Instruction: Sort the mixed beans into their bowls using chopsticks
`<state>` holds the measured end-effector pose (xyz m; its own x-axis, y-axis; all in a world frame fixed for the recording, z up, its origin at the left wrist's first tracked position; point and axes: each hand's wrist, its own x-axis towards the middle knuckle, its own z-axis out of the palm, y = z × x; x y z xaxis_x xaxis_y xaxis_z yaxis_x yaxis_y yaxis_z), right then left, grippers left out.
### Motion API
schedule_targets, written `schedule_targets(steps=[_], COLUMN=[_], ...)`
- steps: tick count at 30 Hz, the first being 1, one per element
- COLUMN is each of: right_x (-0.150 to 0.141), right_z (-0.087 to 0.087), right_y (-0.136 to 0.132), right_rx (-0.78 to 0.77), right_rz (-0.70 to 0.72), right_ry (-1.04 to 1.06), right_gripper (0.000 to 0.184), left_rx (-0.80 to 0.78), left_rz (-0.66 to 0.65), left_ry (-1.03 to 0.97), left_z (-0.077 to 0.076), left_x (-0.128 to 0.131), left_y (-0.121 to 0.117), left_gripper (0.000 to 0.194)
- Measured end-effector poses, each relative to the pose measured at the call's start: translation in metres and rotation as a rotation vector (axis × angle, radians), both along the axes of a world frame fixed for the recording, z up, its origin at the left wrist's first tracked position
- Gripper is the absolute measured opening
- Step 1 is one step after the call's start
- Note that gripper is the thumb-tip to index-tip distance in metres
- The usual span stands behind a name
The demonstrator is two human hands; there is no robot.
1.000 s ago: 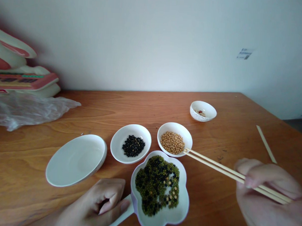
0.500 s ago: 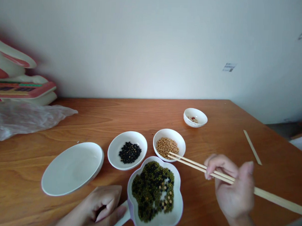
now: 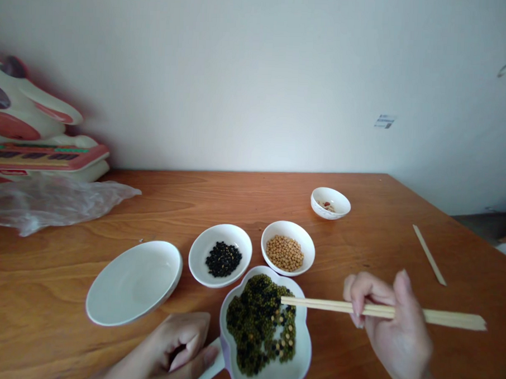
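Note:
My left hand (image 3: 181, 348) is closed round the handle of a white flower-shaped dish (image 3: 299, 364). The dish holds mixed green, black and tan beans (image 3: 251, 326). In my right hand (image 3: 392, 324) is a pair of wooden chopsticks (image 3: 327, 305), their tips together over the upper right part of the beans. Whether a bean sits between the tips I cannot tell. Just beyond the dish stand a white bowl (image 3: 196, 254) of black beans (image 3: 223, 259) and another white bowl (image 3: 309, 239) of tan soybeans (image 3: 284, 253).
A white oval dish (image 3: 133, 285) stands at the left. Farther back is a small bowl (image 3: 330, 204) with scraps in it. A thin wooden strip (image 3: 429, 255) lies at the right. A plastic bag (image 3: 63, 201) and a toy keyboard (image 3: 45, 155) are at the back left.
The chopstick tips have moved from the soybean bowl to above the flower-shaped dish and closed together. My left hand keeps its hold on the handle. The view has shifted slightly.

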<state>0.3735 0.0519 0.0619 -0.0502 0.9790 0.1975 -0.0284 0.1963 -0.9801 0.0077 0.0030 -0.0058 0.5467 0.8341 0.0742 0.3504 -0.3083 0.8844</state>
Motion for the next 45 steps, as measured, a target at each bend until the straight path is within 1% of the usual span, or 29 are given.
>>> schedule_targets(steps=[3, 9, 15, 21, 24, 33, 38, 45], right_x=[0.001, -0.004, -0.001, 0.005, 0.006, 0.008, 0.007, 0.009], right_z=[0.002, 0.003, -0.008, -0.021, -0.021, -0.016, -0.017, -0.020], right_y=[-0.003, -0.010, -0.016, -0.016, -0.015, -0.013, -0.013, -0.017], right_rx=[-0.007, -0.053, -0.113, -0.131, -0.118, -0.114, -0.085, -0.051], right_rz=[0.058, 0.114, 0.214, 0.322, 0.325, 0.331, 0.330, 0.378], right_ry=[-0.055, -0.164, -0.252, -0.352, -0.356, -0.331, -0.356, -0.360], right_gripper=[0.083, 0.085, 0.085, 0.076, 0.075, 0.080, 0.077, 0.072], left_rx=[-0.029, -0.066, -0.091, -0.097, -0.089, -0.045, -0.065, -0.065], left_rz=[-0.021, -0.024, -0.026, -0.033, -0.042, -0.038, -0.046, -0.038], left_ry=[-0.003, -0.009, 0.007, -0.004, -0.001, -0.025, -0.033, -0.011], left_z=[0.003, 0.004, 0.006, 0.007, 0.006, 0.007, 0.006, 0.007], left_x=[0.000, 0.000, -0.001, -0.003, -0.003, -0.001, -0.002, -0.003], left_y=[0.000, 0.000, -0.001, -0.001, -0.001, 0.000, -0.001, -0.001], left_gripper=[0.040, 0.040, 0.039, 0.039, 0.038, 0.038, 0.037, 0.038])
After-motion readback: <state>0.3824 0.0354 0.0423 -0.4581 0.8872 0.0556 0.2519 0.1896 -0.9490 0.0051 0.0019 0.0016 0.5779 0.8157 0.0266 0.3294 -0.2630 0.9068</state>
